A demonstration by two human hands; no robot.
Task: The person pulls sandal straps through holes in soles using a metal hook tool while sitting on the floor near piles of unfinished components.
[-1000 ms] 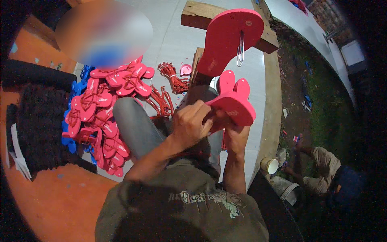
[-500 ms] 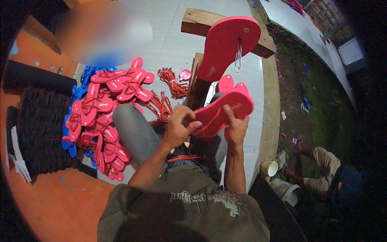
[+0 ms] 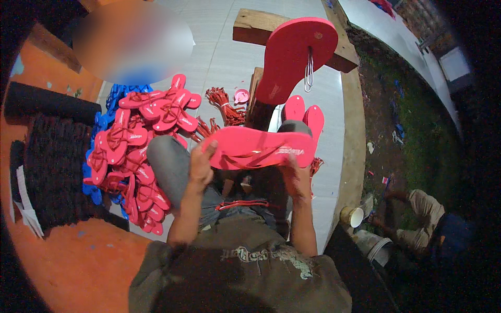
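The left hand [image 3: 200,166] and right hand [image 3: 295,177] grip a smooth, oblong pink sandal [image 3: 248,142].

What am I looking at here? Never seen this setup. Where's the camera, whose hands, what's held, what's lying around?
No machine here: these are a person's bare hands. The camera is the left one of two wide fisheyes worn on the head, looking down, so straight edges bend toward the rim.

The left hand and right hand hold one pink sandal crosswise in front of the body, one hand near each end. Red straps run across it.

On the tiled floor, to the left, lies a heap of pink sandals with blue sandals at its edge. Red straps in a bundle lie farther ahead. Beyond the hands, a pink sole with a looped metal piece is at a wooden frame.
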